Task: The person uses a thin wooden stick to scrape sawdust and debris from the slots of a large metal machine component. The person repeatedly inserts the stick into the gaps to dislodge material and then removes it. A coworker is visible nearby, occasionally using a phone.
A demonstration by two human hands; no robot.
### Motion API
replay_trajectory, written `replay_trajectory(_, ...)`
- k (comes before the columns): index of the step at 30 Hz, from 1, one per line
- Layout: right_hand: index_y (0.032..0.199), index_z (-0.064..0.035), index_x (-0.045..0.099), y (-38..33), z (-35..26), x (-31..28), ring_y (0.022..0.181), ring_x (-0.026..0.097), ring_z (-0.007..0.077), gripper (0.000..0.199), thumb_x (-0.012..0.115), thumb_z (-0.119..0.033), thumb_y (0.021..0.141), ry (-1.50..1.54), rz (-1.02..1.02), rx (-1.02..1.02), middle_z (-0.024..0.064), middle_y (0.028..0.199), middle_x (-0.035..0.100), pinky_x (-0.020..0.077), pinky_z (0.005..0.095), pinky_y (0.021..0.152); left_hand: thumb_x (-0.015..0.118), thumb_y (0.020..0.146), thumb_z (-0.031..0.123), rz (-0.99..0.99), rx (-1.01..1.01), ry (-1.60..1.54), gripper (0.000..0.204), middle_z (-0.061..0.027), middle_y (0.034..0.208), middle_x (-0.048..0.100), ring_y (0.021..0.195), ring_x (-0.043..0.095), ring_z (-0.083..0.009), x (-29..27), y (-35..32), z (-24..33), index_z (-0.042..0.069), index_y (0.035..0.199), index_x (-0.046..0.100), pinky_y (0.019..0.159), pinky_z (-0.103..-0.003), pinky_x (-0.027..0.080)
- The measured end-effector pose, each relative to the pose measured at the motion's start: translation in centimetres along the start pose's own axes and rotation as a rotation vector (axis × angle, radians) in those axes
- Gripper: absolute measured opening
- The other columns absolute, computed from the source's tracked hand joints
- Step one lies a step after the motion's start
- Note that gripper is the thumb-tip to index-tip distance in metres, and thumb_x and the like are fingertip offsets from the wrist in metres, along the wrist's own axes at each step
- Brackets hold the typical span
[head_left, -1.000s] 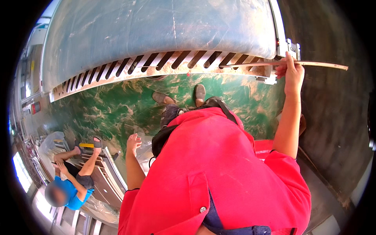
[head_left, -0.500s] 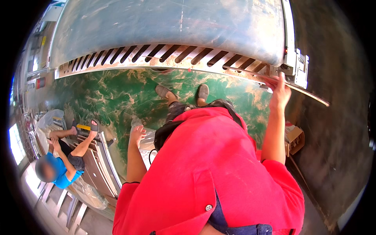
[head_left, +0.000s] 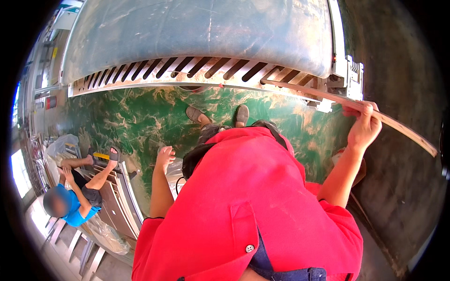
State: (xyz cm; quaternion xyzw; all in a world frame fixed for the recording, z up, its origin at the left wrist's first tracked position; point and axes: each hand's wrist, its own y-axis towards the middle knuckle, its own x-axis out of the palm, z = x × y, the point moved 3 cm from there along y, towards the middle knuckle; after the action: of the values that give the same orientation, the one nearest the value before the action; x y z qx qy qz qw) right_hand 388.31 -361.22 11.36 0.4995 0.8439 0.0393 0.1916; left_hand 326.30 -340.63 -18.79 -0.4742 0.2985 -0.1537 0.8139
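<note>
My right hand (head_left: 364, 127) is closed around a long, thin wooden strip (head_left: 404, 130) beside the machine's right corner. The strip slants down to the right. Its far end lies over the slotted metal edge (head_left: 213, 70) of a conveyor-like machine, and its near end sticks out past my hand to the right. Lower left, my left hand (head_left: 165, 158) hangs beside my body. Its fingers are loosely bent and slightly apart, with nothing seen in them.
A wide, scuffed grey belt (head_left: 197, 33) lies beyond the slots. Dust streaks the green floor (head_left: 140, 112). At left, a person in a blue shirt (head_left: 77, 210) sits on stacked panels (head_left: 117, 201). A carton (head_left: 358, 173) stands partly hidden behind my right forearm.
My right hand has moved outward to the right and slightly down, shifting the strip; more of it now extends past the machine's corner. My left hand stays nearly in place.
</note>
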Motion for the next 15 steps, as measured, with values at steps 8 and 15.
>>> replay_trajectory(8, 0.087, 0.0076, 0.058, 0.1, -5.4, 2.6, 0.059, 0.063, 0.0229, 0.04, 0.054, -0.031, 0.096, 0.037, -0.047, -0.227, 0.0139, 0.078, 0.061, 0.0497, 0.0296, 0.052, 0.056, 0.09, 0.039, 0.01, -0.009, -0.018, 0.038, -0.0047, 0.091, 0.064, 0.071, 0.061, -0.0162, 0.1, -0.3, 0.1, 0.01, 0.116, 0.057, 0.063, -0.032, 0.047)
replay_trajectory(15, 0.086, 0.006, 0.061, -0.7, -4.9, 8.3, 0.059, 0.063, 0.0166, 0.034, 0.062, -0.027, 0.092, -0.008, -0.195, -0.158, 0.0091, 0.068, 0.063, 0.0517, 0.0264, 0.056, 0.057, 0.088, 0.041, 0.02, 0.009, -0.05, 0.042, -0.0078, 0.094, 0.064, 0.072, 0.062, -0.0188, -0.1, 0.5, -2.3, 0.01, 0.117, 0.056, 0.066, -0.034, 0.048)
